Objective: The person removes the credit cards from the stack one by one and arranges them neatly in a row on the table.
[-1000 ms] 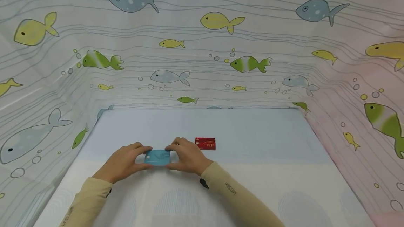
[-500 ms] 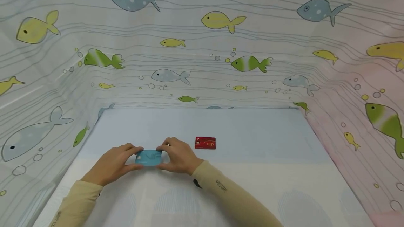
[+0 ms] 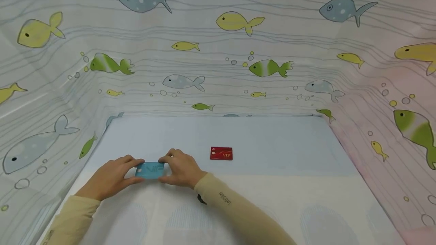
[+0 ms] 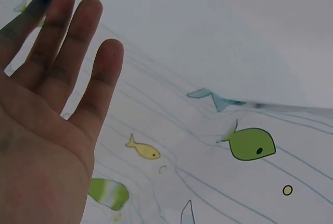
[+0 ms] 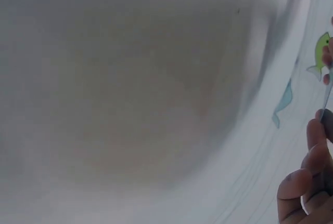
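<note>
Fish-printed sheeting (image 3: 180,80) surrounds a pale worktop (image 3: 272,196), whose near edge is cut off. At left, the left hand (image 3: 110,177) pinches one end of a blue card (image 3: 150,170), its fingertips covering the corners; the left wrist view crops the card to a sliver. Between both hands, the card shows lettering too faint to read; whether it touches the worktop, I cannot tell. The right hand (image 3: 182,167) pinches its other end, largely cropped in the right wrist view. Farther right, a red card (image 3: 221,153) marked "VIP" lies flat, its smaller print unclear.
</note>
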`<action>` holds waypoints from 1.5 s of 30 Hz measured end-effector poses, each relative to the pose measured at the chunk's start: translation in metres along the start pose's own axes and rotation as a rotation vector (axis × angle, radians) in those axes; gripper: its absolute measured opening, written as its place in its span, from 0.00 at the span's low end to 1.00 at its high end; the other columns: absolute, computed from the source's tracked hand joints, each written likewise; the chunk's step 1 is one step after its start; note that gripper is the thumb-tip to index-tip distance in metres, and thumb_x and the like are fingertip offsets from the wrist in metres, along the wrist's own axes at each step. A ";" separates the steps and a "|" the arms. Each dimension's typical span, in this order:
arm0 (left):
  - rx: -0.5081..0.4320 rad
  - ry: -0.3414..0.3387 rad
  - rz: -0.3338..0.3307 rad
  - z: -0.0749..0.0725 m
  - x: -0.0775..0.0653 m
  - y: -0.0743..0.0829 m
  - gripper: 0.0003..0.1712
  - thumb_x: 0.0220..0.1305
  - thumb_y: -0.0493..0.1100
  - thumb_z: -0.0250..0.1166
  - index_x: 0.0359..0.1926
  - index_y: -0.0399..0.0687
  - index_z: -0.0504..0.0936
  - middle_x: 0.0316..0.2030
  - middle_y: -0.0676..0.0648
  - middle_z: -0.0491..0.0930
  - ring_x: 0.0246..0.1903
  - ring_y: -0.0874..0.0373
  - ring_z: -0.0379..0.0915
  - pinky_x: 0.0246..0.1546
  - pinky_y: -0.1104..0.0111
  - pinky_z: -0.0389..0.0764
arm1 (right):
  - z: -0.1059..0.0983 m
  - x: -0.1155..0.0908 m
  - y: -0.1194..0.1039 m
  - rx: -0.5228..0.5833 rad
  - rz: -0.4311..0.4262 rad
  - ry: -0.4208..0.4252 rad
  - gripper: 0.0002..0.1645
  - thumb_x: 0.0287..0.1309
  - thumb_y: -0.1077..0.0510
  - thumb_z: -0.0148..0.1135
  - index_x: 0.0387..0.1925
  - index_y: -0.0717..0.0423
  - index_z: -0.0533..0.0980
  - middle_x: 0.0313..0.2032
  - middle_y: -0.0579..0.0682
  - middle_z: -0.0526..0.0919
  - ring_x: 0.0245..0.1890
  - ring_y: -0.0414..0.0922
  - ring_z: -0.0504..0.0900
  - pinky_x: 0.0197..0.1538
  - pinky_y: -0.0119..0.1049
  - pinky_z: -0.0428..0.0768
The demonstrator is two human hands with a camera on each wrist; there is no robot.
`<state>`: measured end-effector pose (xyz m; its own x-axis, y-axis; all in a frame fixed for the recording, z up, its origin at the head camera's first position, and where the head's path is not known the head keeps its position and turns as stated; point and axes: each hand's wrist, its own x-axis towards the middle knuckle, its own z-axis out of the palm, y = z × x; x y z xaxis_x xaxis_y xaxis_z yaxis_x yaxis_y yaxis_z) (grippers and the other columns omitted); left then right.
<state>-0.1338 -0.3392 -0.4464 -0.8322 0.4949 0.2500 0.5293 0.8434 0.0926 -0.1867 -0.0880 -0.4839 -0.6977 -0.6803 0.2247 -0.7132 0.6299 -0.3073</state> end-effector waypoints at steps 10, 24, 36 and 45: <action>0.011 -0.022 -0.025 -0.002 -0.014 -0.013 0.32 0.49 0.57 0.80 0.53 0.47 0.86 0.39 0.53 0.81 0.28 0.59 0.79 0.29 0.63 0.80 | 0.008 0.008 -0.023 -0.010 0.036 -0.017 0.32 0.54 0.34 0.72 0.58 0.39 0.81 0.49 0.39 0.77 0.45 0.32 0.75 0.40 0.21 0.74; -0.032 -0.136 -0.112 0.009 -0.023 -0.020 0.33 0.50 0.58 0.79 0.55 0.47 0.84 0.39 0.57 0.80 0.34 0.60 0.80 0.36 0.59 0.82 | 0.025 0.014 -0.032 -0.046 0.106 -0.092 0.31 0.51 0.32 0.74 0.56 0.36 0.82 0.46 0.38 0.78 0.41 0.32 0.75 0.34 0.24 0.74; 0.006 -0.185 -0.117 0.015 -0.027 -0.021 0.35 0.48 0.62 0.78 0.53 0.47 0.85 0.39 0.54 0.80 0.31 0.61 0.76 0.35 0.58 0.80 | 0.030 0.013 -0.042 -0.078 0.130 -0.113 0.31 0.51 0.31 0.73 0.55 0.36 0.82 0.45 0.37 0.78 0.40 0.32 0.75 0.35 0.26 0.75; -0.017 -0.216 -0.144 0.017 -0.028 -0.020 0.34 0.49 0.60 0.78 0.54 0.47 0.85 0.39 0.54 0.80 0.31 0.63 0.74 0.35 0.58 0.80 | 0.038 0.015 -0.040 -0.080 0.146 -0.129 0.31 0.50 0.30 0.73 0.55 0.34 0.82 0.44 0.36 0.78 0.39 0.31 0.74 0.35 0.26 0.74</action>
<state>-0.1244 -0.3664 -0.4719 -0.9141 0.4048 0.0220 0.4041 0.9056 0.1289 -0.1661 -0.1375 -0.5039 -0.7831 -0.6189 0.0612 -0.6120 0.7494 -0.2528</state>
